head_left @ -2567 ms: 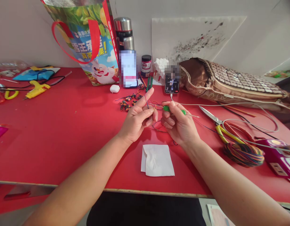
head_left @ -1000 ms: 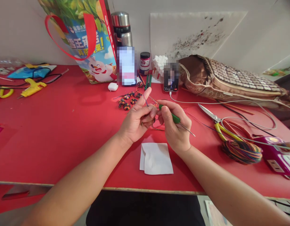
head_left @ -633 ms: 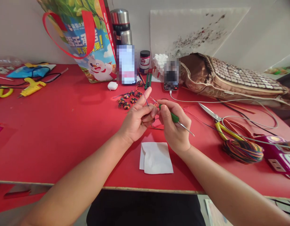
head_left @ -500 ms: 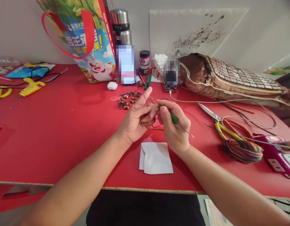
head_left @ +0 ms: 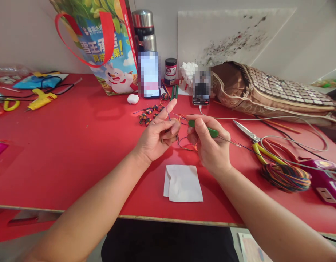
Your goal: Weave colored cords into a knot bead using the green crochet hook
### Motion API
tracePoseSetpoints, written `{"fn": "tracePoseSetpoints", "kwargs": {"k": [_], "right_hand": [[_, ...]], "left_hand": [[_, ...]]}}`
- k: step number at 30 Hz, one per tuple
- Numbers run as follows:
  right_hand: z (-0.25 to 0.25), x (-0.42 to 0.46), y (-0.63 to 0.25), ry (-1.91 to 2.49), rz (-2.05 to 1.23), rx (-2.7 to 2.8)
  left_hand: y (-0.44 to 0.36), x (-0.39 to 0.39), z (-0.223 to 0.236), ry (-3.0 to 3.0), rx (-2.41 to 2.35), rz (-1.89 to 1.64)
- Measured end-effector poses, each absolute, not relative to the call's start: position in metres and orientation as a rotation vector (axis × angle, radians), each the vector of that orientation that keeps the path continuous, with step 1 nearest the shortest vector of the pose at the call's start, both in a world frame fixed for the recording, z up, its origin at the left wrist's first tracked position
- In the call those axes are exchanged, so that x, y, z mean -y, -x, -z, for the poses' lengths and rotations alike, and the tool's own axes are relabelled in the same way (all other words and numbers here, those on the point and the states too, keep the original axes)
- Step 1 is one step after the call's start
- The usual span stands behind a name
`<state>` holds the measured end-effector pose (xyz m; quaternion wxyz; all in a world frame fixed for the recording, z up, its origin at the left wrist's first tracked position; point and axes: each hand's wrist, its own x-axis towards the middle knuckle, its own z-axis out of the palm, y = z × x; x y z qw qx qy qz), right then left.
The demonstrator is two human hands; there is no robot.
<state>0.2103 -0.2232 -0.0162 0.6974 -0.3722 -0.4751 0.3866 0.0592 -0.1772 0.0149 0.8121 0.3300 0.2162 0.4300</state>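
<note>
My left hand (head_left: 159, 136) is closed on multicoloured yarn (head_left: 168, 113), its thumb and bent fingers pinching it while the index finger points up with a strand over it. In my right hand (head_left: 215, 147) is a crochet hook (head_left: 204, 128); the green handle lies under my thumb and the metal shaft points right and down. A gap separates the hook from the left fingers. Loose strands hang between the hands. Behind the left hand lie several small knotted yarn pieces (head_left: 145, 118). One strand runs right toward the wound yarn skein (head_left: 286, 177).
On the red table (head_left: 75, 156) a folded white tissue (head_left: 185, 183) lies in front. Scissors (head_left: 251, 134) and a purple power strip (head_left: 324, 182) are right. Behind stand two phones (head_left: 149, 74), a jar (head_left: 170, 71), a gift bag (head_left: 110, 54) and a brown bag (head_left: 277, 87). Left is a yellow glue gun (head_left: 42, 99).
My right hand has drawn the crochet hook rightward, away from the left fingers, and the handle shows more. My left hand keeps its pinch. The whole view has shifted slightly.
</note>
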Motion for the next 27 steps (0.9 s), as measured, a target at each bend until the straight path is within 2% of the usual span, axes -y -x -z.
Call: {"fn": "tracePoseSetpoints", "kwargs": {"k": [27], "right_hand": [[0.0124,0.2237,-0.2147,0.843,-0.899,1.044]], "left_hand": [[-0.0541,0.1729,-0.0177,-0.674,-0.436,-0.886]]}}
